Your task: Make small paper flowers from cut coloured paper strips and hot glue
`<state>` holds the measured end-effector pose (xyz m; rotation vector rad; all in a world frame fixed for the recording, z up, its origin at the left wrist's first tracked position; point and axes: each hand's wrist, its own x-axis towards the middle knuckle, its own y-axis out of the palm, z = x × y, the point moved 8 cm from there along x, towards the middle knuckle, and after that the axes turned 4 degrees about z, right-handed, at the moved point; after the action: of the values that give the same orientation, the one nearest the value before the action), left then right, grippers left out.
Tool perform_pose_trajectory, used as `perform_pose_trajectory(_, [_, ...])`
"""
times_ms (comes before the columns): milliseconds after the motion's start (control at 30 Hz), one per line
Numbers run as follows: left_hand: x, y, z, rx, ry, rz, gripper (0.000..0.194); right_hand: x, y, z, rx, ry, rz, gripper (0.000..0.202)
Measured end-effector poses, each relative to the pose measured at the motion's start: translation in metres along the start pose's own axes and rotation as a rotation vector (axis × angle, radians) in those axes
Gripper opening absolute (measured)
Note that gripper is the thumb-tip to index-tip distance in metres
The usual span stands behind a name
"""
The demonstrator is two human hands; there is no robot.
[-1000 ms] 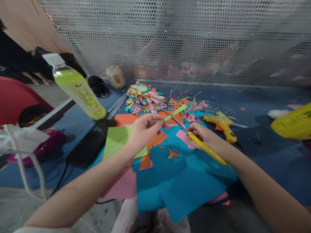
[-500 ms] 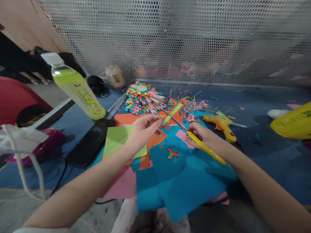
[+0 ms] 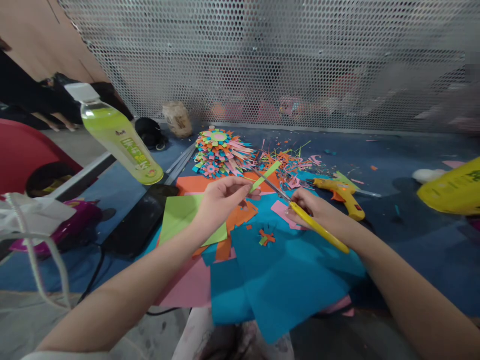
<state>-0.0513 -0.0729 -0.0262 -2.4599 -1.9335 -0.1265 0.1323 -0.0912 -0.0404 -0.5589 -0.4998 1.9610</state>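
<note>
Green paper strip [image 3: 267, 176] pinched taut in left hand [image 3: 221, 200], just beyond the glue gun [image 3: 343, 196]; right hand [image 3: 315, 212] gripping scissors [image 3: 300, 212], best kept square across.

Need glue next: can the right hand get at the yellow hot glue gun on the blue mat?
Probably yes. The yellow hot glue gun lies just beyond the right hand with only paper scraps between. But that hand holds the yellow-handled scissors, which it must set down first.
</note>
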Motion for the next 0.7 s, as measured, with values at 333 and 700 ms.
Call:
perform_pose_trajectory(333, [-0.0005,0.0007,-0.0014,0.015,0.012,0.005,0.022,-0.0002,-0.0015,-0.0016,-0.036,-0.007,-0.014,0.027])
perform_pose_trajectory(700, [-0.0005,0.0008,-0.0027,0.029,0.021,0.001,0.022,-0.0007,-0.0017,-0.0023,-0.001,0.027,-0.002,0.032])
